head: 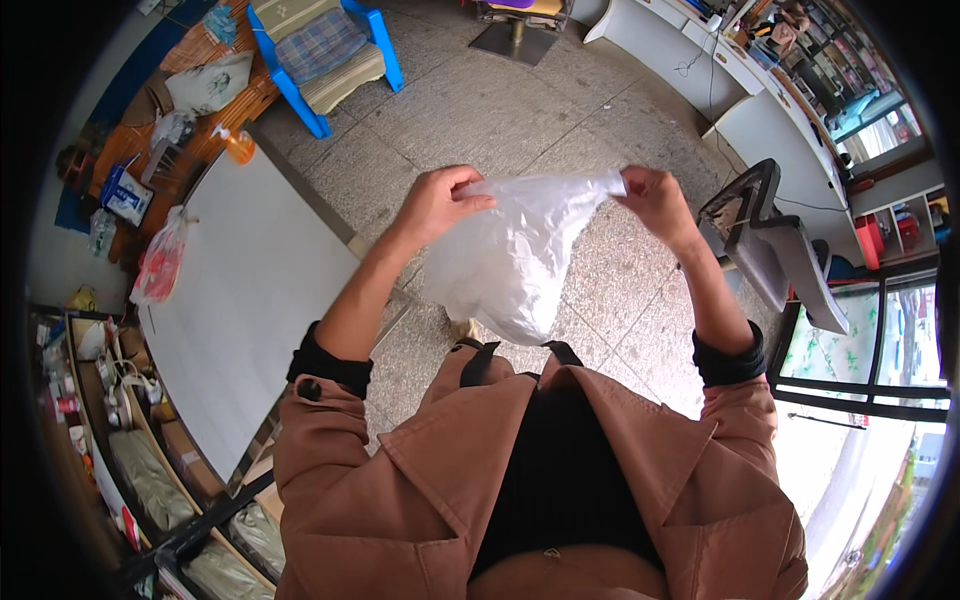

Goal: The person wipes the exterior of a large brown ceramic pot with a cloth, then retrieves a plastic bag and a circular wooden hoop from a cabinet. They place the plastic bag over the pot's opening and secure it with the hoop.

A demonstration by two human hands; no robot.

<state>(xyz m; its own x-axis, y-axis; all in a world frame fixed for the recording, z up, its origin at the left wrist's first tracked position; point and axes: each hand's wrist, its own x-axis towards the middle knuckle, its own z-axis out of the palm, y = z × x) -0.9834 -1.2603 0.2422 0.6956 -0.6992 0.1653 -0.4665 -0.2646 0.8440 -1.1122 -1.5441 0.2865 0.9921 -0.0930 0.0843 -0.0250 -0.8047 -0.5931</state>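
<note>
A translucent white plastic bag (517, 247) hangs in front of my body, its top edge stretched between both hands. My left hand (446, 199) pinches the upper left of the bag between thumb and fingers. At the upper right corner, the fingers of my right hand (654, 196) are closed on the gathered edge. The bag's lower part droops over the speckled floor, close to my knees. Whether anything lies inside the bag cannot be told.
To the left stands a white-topped table (255, 277) with an orange pump bottle (241, 146) and a bag of red items (163, 259). A blue plastic chair (322, 60) is ahead, a grey chair (772, 247) at right. Shelves (150, 420) line the lower left.
</note>
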